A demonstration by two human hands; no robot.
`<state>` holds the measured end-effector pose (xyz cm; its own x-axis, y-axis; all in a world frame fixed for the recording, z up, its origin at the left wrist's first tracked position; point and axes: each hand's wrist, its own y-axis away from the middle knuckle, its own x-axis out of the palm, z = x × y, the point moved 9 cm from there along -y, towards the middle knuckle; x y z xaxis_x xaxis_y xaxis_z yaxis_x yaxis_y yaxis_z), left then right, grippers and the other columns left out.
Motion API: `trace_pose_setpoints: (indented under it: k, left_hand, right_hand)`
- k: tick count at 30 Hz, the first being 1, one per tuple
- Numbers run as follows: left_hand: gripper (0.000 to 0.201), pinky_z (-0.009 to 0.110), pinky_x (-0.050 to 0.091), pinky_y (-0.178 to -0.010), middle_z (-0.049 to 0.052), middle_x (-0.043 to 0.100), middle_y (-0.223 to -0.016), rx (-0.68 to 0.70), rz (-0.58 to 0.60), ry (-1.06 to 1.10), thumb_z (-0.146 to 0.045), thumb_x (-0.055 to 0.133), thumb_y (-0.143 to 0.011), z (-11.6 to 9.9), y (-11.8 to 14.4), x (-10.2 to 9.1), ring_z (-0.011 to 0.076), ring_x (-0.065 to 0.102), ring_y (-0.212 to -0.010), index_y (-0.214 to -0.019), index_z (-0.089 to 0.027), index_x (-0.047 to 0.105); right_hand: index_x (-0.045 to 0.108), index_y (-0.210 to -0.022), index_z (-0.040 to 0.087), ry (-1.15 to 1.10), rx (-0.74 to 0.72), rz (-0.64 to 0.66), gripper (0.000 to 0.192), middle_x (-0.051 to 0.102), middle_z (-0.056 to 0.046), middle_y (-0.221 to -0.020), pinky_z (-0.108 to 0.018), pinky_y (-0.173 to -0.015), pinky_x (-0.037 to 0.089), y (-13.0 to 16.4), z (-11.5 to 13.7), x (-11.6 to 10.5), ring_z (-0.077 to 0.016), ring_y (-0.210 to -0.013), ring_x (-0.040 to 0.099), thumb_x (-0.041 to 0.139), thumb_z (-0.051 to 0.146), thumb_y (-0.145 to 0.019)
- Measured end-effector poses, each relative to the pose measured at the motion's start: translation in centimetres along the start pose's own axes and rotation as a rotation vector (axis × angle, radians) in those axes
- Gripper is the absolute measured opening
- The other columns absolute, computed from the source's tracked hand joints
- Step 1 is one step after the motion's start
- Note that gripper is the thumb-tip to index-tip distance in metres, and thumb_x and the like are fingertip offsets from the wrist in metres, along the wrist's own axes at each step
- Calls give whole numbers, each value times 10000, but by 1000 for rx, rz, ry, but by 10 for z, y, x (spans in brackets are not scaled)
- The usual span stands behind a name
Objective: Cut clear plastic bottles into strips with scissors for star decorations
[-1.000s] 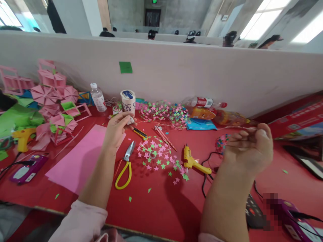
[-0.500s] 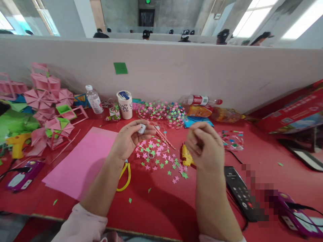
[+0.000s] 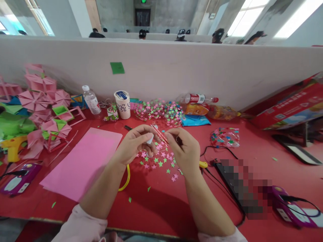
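2 hands (image 3: 136, 144), 1 white spool (image 3: 150, 139)

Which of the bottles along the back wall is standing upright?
The clear water bottle with the white cap, left of the paper cup. The red-labelled bottle to the right lies on its side.

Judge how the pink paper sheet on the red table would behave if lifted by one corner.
The pink paper sheet lies flat and thin, so it would probably droop and feel very light. Pushed, it likely slides easily across the smooth red table.
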<state>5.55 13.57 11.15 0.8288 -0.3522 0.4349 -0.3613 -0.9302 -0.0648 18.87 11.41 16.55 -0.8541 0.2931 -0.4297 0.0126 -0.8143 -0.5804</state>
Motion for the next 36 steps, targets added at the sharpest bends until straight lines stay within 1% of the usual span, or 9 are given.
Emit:
trace_pose_setpoints:
  k: [5,10,15,19,21,24,28,32,36]
  left_hand:
    - [127,201,559,-610,91,724,-977,-49,17,98,-235,647,-795,0,0,-5,145,717,-726,-890,-164,600]
    - [188,168,467,-442,92,735,-1025,53,-103,71,-271,646,-805,-8,-5,-20,82,646,-529,-865,-189,488]
    - [180,184,469,-468,7,720,-803,302,-274,-138,-257,659,-782,-31,-1,-39,73,601,-503,-861,-197,509]
    - [118,172,326,-352,-35,554,-512,198,-221,-171,-291,594,-791,-29,0,-43,57,455,-381,-777,-175,605]
    - [106,179,280,-332,-32,531,-502,189,-199,-95,-276,594,-748,-32,3,-43,51,405,-363,-744,-173,616]
    - [72,178,328,-371,-13,581,-603,212,-180,10,-209,613,-679,-37,4,-42,51,450,-420,-742,-175,612]
    - [67,157,378,-426,0,597,-685,237,-224,93,-155,637,-675,-42,4,-48,55,509,-516,-717,-175,589]
    - [67,127,333,-393,-33,518,-611,294,-362,209,-139,635,-713,-51,7,-79,31,439,-476,-772,-166,618]
    - [62,102,328,-398,-45,518,-593,379,-528,393,-82,606,-739,-55,12,-119,9,434,-458,-742,-144,608]
  right_hand:
    - [625,-775,228,-9,27,-136,106,585,23,-661,-267,-597,377,-4,-5,-18,-131,-588,489,581,274,-861]
    - [610,-748,220,-129,105,-118,112,516,38,-601,-248,-520,334,-6,-13,-24,-110,-534,423,597,279,-841]
    - [600,-741,214,-351,203,-64,158,398,64,-539,-232,-444,262,-4,-24,-22,-80,-462,308,609,329,-848]
    - [622,-767,218,-286,205,-164,139,413,64,-547,-226,-433,249,-7,-32,-37,-76,-466,311,622,337,-838]
    - [625,-743,213,-245,203,-142,137,421,62,-539,-225,-428,244,-11,-35,-39,-76,-467,322,640,327,-818]
    - [633,-694,202,-276,218,2,138,410,64,-511,-222,-415,225,-14,-36,-28,-69,-451,314,675,306,-774]
    - [693,-764,203,-534,296,78,157,350,75,-486,-223,-379,149,-13,-36,-24,-53,-397,222,663,357,-761]
    - [722,-840,201,-788,296,-67,239,388,53,-550,-223,-363,148,-22,-44,-51,-54,-389,202,545,332,-747]
    - [729,-807,210,-822,178,-406,283,465,50,-565,-209,-397,267,-29,-62,-96,-57,-413,310,546,137,-604]
